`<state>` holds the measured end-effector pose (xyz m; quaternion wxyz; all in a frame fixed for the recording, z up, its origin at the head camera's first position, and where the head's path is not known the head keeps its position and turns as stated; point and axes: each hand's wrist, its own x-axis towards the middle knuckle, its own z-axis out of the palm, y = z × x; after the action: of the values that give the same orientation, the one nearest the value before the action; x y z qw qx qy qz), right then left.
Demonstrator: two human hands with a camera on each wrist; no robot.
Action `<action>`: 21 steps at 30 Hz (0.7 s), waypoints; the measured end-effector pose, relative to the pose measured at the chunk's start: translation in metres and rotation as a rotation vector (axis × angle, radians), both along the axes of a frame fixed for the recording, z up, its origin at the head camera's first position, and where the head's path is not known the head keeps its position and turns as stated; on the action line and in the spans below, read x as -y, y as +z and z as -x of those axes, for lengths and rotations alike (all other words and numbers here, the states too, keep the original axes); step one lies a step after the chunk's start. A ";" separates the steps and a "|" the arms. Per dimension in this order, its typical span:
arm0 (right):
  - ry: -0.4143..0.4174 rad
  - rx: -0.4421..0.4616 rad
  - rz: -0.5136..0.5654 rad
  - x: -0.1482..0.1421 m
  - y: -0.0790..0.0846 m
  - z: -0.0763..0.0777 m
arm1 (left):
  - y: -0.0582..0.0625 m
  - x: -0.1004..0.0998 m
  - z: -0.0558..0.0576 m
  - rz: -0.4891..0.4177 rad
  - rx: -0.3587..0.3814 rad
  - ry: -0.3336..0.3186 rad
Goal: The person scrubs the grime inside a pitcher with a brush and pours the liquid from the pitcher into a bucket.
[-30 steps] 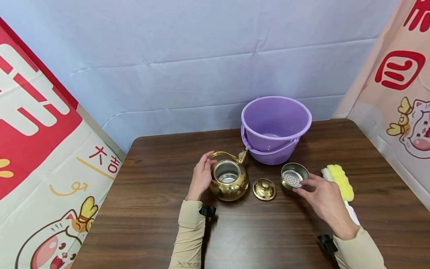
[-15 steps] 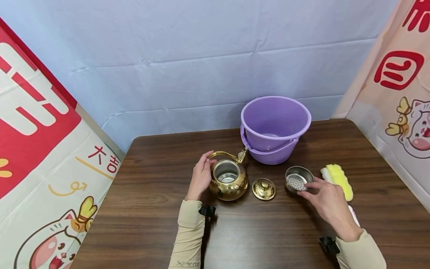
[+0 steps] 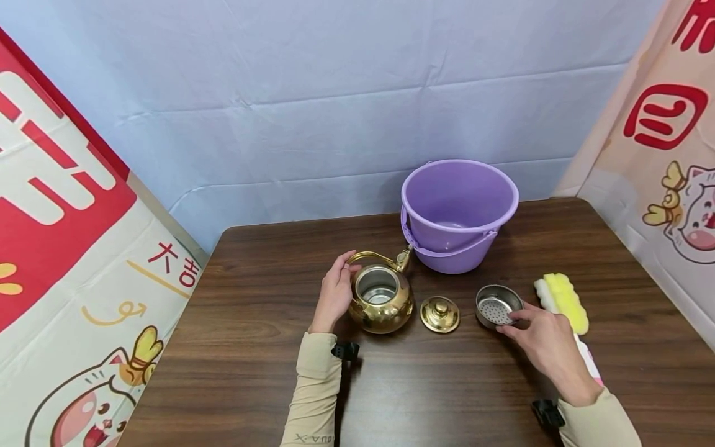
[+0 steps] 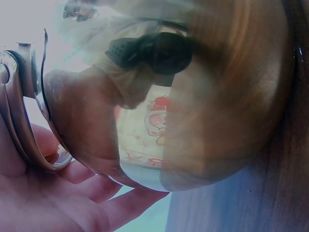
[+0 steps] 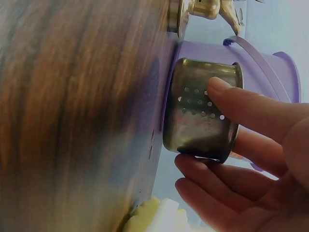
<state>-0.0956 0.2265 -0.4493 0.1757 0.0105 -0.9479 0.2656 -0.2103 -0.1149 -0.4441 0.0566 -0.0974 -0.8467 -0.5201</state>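
at the wood-grain table (image 3: 246,323), the half-curled right hand (image 3: 550,341) pinches a perforated metal strainer (image 3: 494,308), likely light, stiff, slick and best held near its rim, right of the gold lid (image 3: 439,315), the left hand (image 3: 333,295) curled loosely on the gold teapot (image 3: 384,318).

My right hand (image 3: 547,344) has drawn strainer (image 3: 494,309) rightward and nearer me, farther from lid (image 3: 439,315) and bucket (image 3: 447,264).
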 end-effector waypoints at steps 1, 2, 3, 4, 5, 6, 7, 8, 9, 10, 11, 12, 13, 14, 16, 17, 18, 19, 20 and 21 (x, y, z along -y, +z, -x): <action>0.000 0.001 -0.001 0.000 0.000 0.000 | 0.000 0.000 0.000 0.001 0.001 0.001; -0.002 0.003 -0.003 0.000 -0.001 0.000 | 0.000 0.000 0.000 0.000 0.004 0.002; -0.001 0.005 -0.005 -0.001 -0.001 -0.001 | 0.000 0.000 0.000 0.000 0.006 0.004; -0.001 0.005 -0.008 -0.001 -0.002 -0.001 | 0.000 0.000 0.000 0.000 0.009 0.005; 0.000 0.007 -0.009 -0.001 -0.002 -0.001 | 0.000 0.000 0.000 0.000 0.011 0.006; 0.000 0.006 -0.011 -0.001 -0.003 -0.001 | 0.000 0.000 0.000 0.000 0.014 0.007; 0.000 0.006 -0.012 -0.002 -0.003 -0.001 | 0.000 0.000 0.000 -0.001 0.017 0.008; 0.001 0.005 -0.015 -0.002 -0.003 -0.001 | 0.000 0.000 0.000 -0.001 0.018 0.007; 0.002 0.003 -0.016 -0.002 -0.004 -0.001 | -0.001 0.000 0.000 -0.002 0.019 0.007; 0.001 0.000 -0.016 -0.002 -0.004 -0.001 | -0.001 0.000 0.000 -0.003 0.020 0.006; 0.000 -0.002 -0.016 -0.002 -0.004 -0.001 | -0.001 0.001 0.000 -0.003 0.020 0.006; -0.001 -0.003 -0.016 -0.002 -0.005 -0.001 | -0.001 0.001 0.000 -0.003 0.022 0.005; -0.001 -0.004 -0.017 -0.003 -0.005 -0.001 | -0.001 0.000 0.001 -0.004 0.022 0.005; -0.002 -0.004 -0.018 -0.003 -0.005 -0.001 | -0.001 0.001 0.001 -0.004 0.023 0.006; -0.005 0.003 -0.018 -0.003 -0.006 -0.001 | -0.001 0.000 0.001 -0.004 0.024 0.007; -0.006 0.007 -0.020 -0.003 -0.006 -0.001 | -0.001 0.000 0.001 -0.005 0.023 0.005; -0.007 0.011 -0.021 -0.003 -0.007 -0.001 | -0.001 0.000 0.001 -0.004 0.023 0.005; -0.007 0.016 -0.021 -0.003 -0.007 -0.001 | 0.000 0.000 0.001 -0.005 0.024 0.005; -0.008 0.021 -0.021 -0.003 -0.007 -0.001 | 0.000 0.000 0.001 -0.004 0.025 0.006; -0.008 0.025 -0.021 -0.003 -0.007 -0.001 | 0.000 0.000 0.001 -0.004 0.027 0.006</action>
<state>-0.0943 0.2297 -0.4568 0.1649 0.0051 -0.9527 0.2552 -0.2109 -0.1150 -0.4440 0.0471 -0.0877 -0.8466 -0.5229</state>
